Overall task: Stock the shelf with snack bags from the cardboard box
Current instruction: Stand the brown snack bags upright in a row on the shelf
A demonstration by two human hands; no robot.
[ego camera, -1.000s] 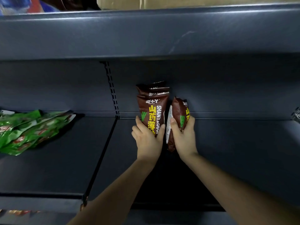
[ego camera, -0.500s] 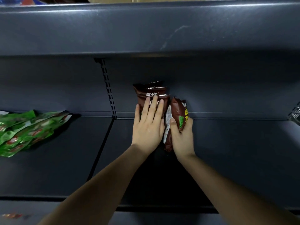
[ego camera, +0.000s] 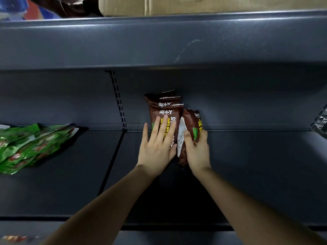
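The shelf [ego camera: 247, 174] is dark grey painted metal, smooth and nearly matt with a faint sheen. The upper shelf lip [ego camera: 123, 41] has the same finish with a pale scuff, and the slotted upright [ego camera: 118, 98] is the same dark metal. The stacked brown snack bags [ego camera: 168, 106] are glossy, lightly creased plastic film, as is the single brown snack bag [ego camera: 192, 121] beside them; the green bags [ego camera: 31, 144] are shinier, crinkled film, and the cardboard box [ego camera: 212, 4] is dull matt brown paperboard.
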